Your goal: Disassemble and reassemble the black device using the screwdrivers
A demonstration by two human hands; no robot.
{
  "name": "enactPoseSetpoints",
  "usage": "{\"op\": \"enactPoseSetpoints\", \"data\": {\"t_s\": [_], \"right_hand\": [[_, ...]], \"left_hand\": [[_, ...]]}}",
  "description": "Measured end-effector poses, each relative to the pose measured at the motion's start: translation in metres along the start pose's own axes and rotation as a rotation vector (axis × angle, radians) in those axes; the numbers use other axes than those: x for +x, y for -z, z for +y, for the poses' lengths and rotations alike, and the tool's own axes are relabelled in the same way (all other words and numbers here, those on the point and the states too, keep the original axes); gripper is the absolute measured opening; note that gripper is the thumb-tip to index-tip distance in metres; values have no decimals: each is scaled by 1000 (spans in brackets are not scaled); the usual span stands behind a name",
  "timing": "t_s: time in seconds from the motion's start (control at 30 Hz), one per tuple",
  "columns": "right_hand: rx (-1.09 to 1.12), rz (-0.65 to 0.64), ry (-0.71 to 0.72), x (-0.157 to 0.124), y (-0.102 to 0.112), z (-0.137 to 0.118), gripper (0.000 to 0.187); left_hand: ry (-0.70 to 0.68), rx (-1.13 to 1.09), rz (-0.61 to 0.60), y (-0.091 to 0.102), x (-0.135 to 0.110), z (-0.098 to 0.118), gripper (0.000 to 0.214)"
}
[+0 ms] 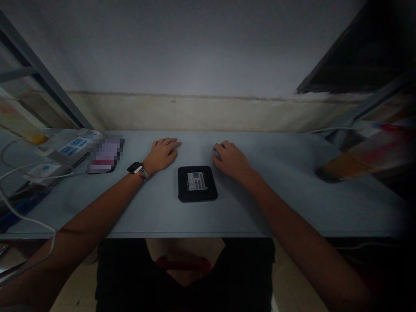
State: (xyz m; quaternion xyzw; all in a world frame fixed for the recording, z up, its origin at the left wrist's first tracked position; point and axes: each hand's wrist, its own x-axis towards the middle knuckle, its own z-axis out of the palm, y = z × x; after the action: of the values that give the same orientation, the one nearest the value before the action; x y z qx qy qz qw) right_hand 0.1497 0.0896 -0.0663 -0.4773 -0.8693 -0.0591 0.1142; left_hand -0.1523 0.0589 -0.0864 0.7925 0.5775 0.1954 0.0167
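A flat black square box with a white printed label on top lies on the light blue-grey table, between my forearms and nearer to me than my hands. My left hand rests palm down beyond its left corner, fingers stretched out and holding nothing. Beyond the right corner, my right hand lies on the table with its fingers a little bent and apart, also with nothing in it. Neither hand touches the box. A dark watch and a patterned band are on my left wrist.
Left of my left hand lies a phone, its screen blurred out. Beside it are a white power strip and a loose white cable. A blurred bottle-like container stands at the right. A wall closes off the table's back.
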Motion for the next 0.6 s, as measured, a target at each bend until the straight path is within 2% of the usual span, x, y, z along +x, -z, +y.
{"op": "enactPoseSetpoints", "data": {"t_s": [0.6], "right_hand": [[3,-42,-16,-2,6,-5,31]], "left_hand": [[-28,-3,17,-4,-1,-5,52]]}}
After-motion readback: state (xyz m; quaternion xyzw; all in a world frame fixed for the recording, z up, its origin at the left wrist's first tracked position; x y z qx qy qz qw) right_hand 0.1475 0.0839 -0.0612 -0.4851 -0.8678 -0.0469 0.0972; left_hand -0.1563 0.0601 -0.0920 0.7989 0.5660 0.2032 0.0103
